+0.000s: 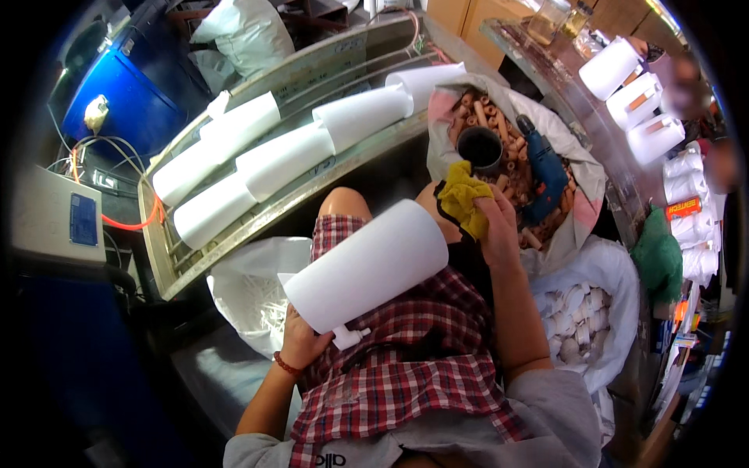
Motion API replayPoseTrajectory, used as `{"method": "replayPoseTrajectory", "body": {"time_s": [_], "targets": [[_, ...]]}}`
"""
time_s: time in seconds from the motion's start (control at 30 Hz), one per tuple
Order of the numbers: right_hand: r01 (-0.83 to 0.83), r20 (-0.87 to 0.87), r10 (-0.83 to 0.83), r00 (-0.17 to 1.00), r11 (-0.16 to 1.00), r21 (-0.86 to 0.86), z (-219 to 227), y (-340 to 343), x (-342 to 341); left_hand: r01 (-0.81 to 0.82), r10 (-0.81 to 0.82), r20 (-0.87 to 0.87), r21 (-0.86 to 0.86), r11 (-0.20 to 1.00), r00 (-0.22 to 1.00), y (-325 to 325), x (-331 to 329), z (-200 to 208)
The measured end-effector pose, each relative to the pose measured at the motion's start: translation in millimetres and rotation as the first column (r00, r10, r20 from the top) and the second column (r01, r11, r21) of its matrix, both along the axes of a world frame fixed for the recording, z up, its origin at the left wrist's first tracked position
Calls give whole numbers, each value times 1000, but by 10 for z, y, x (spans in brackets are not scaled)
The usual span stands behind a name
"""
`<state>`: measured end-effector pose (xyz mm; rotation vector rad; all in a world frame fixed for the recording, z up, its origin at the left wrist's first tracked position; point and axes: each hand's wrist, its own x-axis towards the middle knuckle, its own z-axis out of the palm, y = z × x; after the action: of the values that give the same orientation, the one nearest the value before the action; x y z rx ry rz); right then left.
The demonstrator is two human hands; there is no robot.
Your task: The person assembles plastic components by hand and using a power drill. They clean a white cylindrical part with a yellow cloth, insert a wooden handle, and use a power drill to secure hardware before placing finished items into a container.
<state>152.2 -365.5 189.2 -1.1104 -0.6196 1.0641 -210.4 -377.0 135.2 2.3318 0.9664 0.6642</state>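
Note:
A smooth white plastic cylinder [370, 265] lies at a slant over my lap, above a red plaid cloth [390, 343]. My left hand [304, 343] is closed around its lower left end. Beside those fingers, a small white spout fitting [351, 336] juts from that end. My right hand [498, 222] pinches a crumpled yellow cloth [462, 195] just past the cylinder's upper right end, apart from it. Behind the cloth, a dark cup [479, 148] and a blue power drill [544, 168] rest on brown tubular pieces [511, 140] in an open sack.
Several white cylinders [285, 152] lie in two rows on a long frame [168, 269] ahead. White discs fill a bag [616, 304] at right; thin white strips fill another bag [250, 265] at left. A blue drum [129, 93] and orange hose [133, 226] are far left. More white vessels [608, 69] stand right.

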Motion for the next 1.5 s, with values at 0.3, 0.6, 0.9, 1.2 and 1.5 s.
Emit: {"method": "replayPoseTrajectory", "body": {"time_s": [0.3, 0.6, 0.9, 1.2, 1.5], "targets": [[108, 818, -188, 544, 982, 154, 43, -119, -154, -8, 8, -81, 11, 1000, 997, -42, -17, -135], [-429, 930, 169, 327, 903, -13, 19, -237, -954, 33, -15, -143, 124, 992, 990, 91, 117, -123], [-288, 920, -41, 390, 943, 164, 461, -123, -220, -407, 560, 362, -419, 812, 745, 148, -126, -366], [309, 935, -260, 240, 934, 181, 422, 28, 1439, -156, 686, 321, -829, 537, 653, 431, -33, 213], [261, 901, 403, -163, 898, -355, -199, 580, 2056, -379, 646, 44, -779, 499, 762, 455, 210, 277]]}}
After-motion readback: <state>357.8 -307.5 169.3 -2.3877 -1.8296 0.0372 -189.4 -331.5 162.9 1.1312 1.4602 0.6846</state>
